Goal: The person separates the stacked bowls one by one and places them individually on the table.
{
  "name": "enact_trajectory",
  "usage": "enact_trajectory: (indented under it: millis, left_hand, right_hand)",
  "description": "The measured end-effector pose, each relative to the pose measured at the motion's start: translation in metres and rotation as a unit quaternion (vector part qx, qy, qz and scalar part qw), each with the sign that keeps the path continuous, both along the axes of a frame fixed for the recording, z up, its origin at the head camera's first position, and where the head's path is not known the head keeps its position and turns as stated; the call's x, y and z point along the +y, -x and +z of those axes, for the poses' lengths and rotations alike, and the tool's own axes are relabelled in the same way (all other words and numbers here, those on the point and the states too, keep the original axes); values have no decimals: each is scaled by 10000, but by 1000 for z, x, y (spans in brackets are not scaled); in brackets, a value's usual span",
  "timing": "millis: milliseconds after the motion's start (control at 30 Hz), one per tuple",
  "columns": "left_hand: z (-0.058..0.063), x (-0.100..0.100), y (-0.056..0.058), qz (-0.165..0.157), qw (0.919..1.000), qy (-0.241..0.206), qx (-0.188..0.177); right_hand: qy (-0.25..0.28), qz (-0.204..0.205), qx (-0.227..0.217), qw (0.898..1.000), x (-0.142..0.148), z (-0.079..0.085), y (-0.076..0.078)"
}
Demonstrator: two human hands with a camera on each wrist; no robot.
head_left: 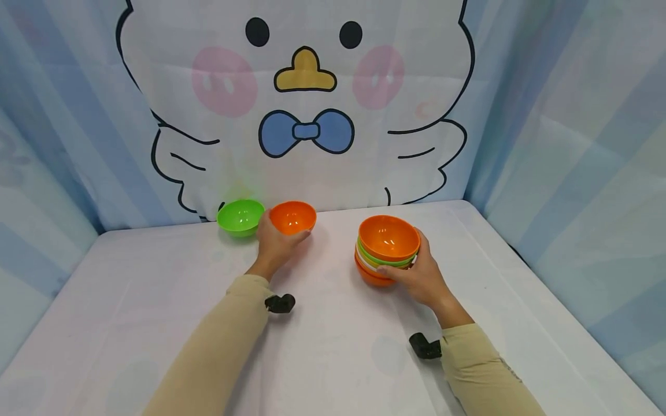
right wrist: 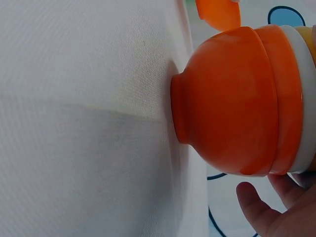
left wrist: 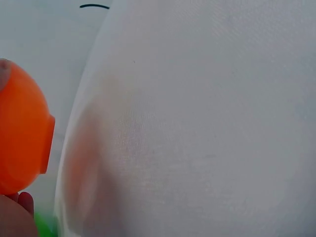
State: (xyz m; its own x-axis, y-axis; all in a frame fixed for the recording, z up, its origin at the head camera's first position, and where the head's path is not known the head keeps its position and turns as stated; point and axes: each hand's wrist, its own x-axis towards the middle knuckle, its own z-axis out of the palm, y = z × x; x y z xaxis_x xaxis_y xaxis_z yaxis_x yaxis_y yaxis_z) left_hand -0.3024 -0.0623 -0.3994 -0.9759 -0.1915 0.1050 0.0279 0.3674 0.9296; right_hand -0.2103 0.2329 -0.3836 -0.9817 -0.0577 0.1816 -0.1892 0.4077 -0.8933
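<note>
Head view, left hand (head_left: 276,241) pinching an orange bowl (head_left: 293,215) between thumb and fingers, green bowl (head_left: 240,218) just beside it at the far edge of a white table (head_left: 322,346), right hand (head_left: 420,274) with thumb and fingers curled round a nested bowl stack (head_left: 387,240), orange bowl uppermost.

2 beige long sleeves (head_left: 221,341), 2 small black wrist-worn devices (head_left: 281,303)
</note>
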Motion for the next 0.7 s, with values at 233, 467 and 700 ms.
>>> enact_trajectory:
  millis: [233, 467, 700]
  left_hand:
    - [-5, -2, 0, 56, 9998, 63, -168]
    - [-12, -3, 0, 26, 9998, 76, -193]
    - [-16, -4, 0, -22, 10000, -79, 36]
  right_hand:
    - [-34, -36, -23, 10000, 0, 0, -1]
    - [-77, -50, -5, 10000, 0, -1, 0]
    - [-71, -54, 21, 10000, 0, -1, 0]
